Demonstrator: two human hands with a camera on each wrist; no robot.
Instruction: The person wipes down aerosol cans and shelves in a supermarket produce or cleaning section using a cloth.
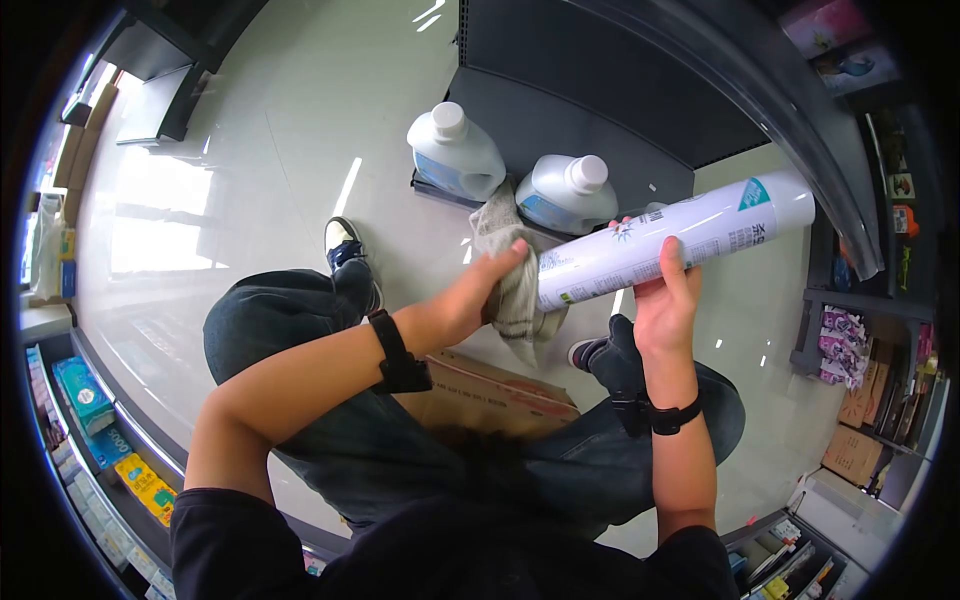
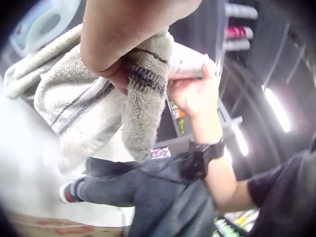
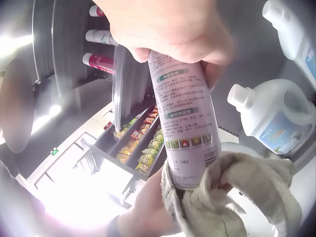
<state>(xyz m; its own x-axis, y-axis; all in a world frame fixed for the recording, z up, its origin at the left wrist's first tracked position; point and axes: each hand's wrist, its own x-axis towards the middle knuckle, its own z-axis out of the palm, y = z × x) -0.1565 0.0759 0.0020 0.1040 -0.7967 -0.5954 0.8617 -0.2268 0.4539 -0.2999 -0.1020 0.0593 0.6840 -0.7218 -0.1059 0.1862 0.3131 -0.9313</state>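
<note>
Right hand [image 1: 664,308] round slanted white can [image 1: 702,228]; left hand [image 1: 468,303] round striped cloth [image 1: 518,300]

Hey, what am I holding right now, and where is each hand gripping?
Your right hand holds the white can around its middle; your left hand grips the gray cloth by a bunched part, at the can's end.

Dark low shelf [image 1: 535,120] carries two white jugs [image 1: 566,195], upright, near its front edge. Glossy pale floor [image 1: 270,190] bears shoes [image 1: 343,245], printed cardboard [image 1: 480,392].
</note>
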